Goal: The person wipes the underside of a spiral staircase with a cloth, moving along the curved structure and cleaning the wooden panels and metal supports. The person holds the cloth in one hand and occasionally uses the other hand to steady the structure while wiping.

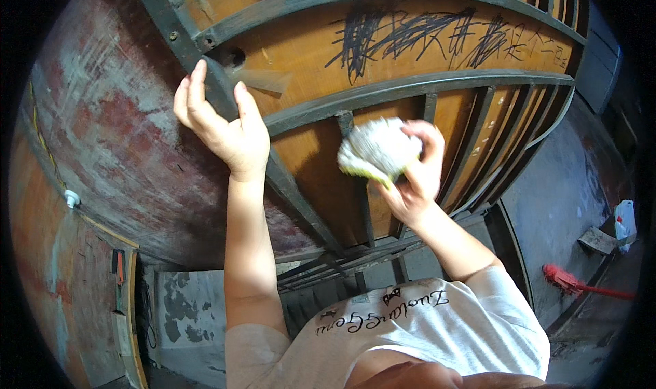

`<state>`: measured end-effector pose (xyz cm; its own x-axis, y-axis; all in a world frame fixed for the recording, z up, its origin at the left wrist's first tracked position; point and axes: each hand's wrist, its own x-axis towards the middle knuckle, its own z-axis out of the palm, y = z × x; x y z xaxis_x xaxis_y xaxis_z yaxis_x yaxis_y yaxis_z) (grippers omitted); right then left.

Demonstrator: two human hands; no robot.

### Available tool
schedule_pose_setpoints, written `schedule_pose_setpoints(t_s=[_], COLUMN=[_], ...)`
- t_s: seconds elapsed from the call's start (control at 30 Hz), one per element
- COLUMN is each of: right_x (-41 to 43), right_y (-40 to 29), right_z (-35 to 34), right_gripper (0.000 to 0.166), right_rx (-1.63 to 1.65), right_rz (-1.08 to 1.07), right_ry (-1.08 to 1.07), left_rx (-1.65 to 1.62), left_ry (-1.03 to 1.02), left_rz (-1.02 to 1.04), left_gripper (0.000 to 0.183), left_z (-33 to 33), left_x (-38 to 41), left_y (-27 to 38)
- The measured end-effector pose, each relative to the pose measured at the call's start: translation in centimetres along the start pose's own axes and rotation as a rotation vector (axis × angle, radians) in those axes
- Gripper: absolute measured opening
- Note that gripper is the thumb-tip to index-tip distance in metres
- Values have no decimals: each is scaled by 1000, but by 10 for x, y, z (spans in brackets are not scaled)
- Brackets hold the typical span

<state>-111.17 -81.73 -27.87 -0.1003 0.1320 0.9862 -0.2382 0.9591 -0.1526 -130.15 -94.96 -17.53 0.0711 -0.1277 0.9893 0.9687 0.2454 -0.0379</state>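
Note:
My left hand is raised at the corner of a dark metal frame, with its fingers apart and nothing in them. Whether it touches the frame, I cannot tell. A crumpled whitish cloth with a yellow-green edge is gripped in my right hand. This hand is in front of the frame's lower bars, and the cloth is slightly blurred. Orange-brown wooden panels lie behind the bars, one bearing scribbled-over black writing. A round hole shows in the panel near my left fingers.
A mottled reddish-grey surface stretches along the left. At the right, a red brush with a long handle lies on the floor near a white plastic container. An orange-handled tool is at the lower left.

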Motion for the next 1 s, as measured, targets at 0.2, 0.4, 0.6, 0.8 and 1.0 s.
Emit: schedule_pose_setpoints(t_s=[0.2,0.4,0.6,0.8,1.0], right_x=[-50,-177,-109,-31,-145], right_y=[14,-4,-22,-41,-34], right_z=[61,17,57,113,116], right_gripper=[33,18,26,33,32], right_rx=[-35,42,267,447,416], right_rz=[-96,265,220,271,390], right_ry=[-27,-683,-342,-66,-176], left_rx=[-58,-73,-60,-76,-65], left_ry=[-19,2,7,1,18], left_rz=[11,23,37,42,35], left_gripper=[61,58,58,61,61], left_z=[1,6,4,1,8], left_x=[4,3,3,2,3], left_y=[2,1,-1,-5,-2])
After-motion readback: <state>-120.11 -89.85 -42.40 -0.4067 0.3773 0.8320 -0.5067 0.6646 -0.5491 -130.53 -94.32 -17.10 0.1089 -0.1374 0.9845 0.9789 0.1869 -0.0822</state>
